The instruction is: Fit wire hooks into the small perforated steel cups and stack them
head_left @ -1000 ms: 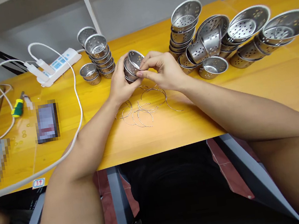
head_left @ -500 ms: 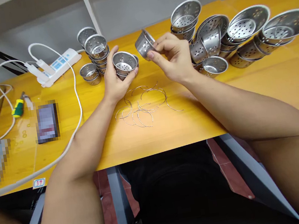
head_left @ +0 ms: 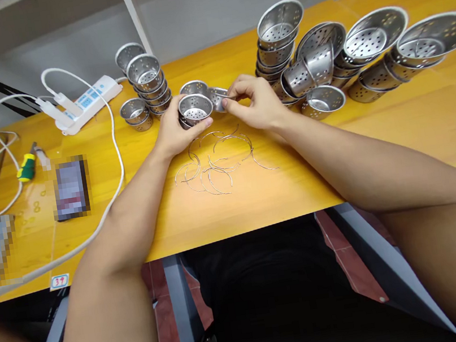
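Note:
My left hand (head_left: 174, 128) is wrapped round a small perforated metal cup (head_left: 196, 108) that sits in another cup, near the table's middle. Just behind it stands a further small cup (head_left: 193, 88). Between thumb and fingers my right hand (head_left: 252, 101) pinches the rim of a tilted metal cup (head_left: 218, 99), close to the right side of the left hand's cups. Several thin curved wires (head_left: 215, 174) lie loose on the table in front of both hands.
Stacked small cups (head_left: 145, 73) stand at the back left. Larger perforated cups (head_left: 377, 37) are stacked and leaning at the right. A power strip (head_left: 91, 103) with a white cable, a screwdriver (head_left: 27, 167) and a blurred phone (head_left: 70, 189) lie left on the yellow table (head_left: 258, 201).
My right hand has moved down and left with its cup, bringing it beside the other cups. My left hand and its cups have shifted slightly towards me, showing a cup behind.

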A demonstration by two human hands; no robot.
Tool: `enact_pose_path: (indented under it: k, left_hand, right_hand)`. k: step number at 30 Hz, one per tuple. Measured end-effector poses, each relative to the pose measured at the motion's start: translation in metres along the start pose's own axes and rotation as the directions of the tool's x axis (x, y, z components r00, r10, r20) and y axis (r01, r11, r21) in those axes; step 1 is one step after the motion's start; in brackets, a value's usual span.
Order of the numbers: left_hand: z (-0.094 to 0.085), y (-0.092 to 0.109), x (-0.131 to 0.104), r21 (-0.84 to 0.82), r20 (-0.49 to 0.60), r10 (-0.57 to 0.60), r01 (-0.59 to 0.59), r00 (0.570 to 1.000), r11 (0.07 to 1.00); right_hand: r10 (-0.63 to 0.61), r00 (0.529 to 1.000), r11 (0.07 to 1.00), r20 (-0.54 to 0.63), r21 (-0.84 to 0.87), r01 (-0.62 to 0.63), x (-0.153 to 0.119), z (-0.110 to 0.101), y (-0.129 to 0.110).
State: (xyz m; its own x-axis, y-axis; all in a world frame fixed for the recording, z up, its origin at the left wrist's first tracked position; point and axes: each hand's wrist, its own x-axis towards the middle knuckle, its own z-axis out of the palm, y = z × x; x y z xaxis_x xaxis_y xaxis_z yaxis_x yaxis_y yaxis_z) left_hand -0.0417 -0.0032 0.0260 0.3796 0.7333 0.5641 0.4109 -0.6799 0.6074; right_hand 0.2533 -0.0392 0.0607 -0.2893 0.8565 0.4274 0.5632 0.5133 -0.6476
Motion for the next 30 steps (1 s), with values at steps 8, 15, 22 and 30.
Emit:
enact_pose_path:
  k: [8, 15, 22, 30]
  left_hand:
    - [-0.001, -0.021, 0.002, 0.014, -0.02, -0.046, 0.046, 0.999, 0.999]
    - [-0.003, -0.02, 0.002, 0.051, -0.056, -0.077, 0.08, 0.995, 0.995]
    - [-0.003, -0.006, 0.002, 0.126, -0.083, -0.097, 0.107, 0.992, 0.986]
    - [-0.006, 0.031, 0.002, 0.189, -0.107, -0.007, 0.027, 0.994, 0.982]
  right_hand:
    - [-0.026, 0.992, 0.997, 0.124, -0.072, 0.035, -0.005, 0.003, -0.006]
    - [-0.11, 0.982, 0.994, 0.155, -0.011, 0.113, -0.004, 0.018, -0.001]
    - [-0.219, 0.96, 0.976, 0.173, 0.053, 0.213, -0.004, 0.029, -0.001]
    - [-0.23, 0.953, 0.973, 0.199, 0.069, 0.22, -0.006, 0.042, -0.02]
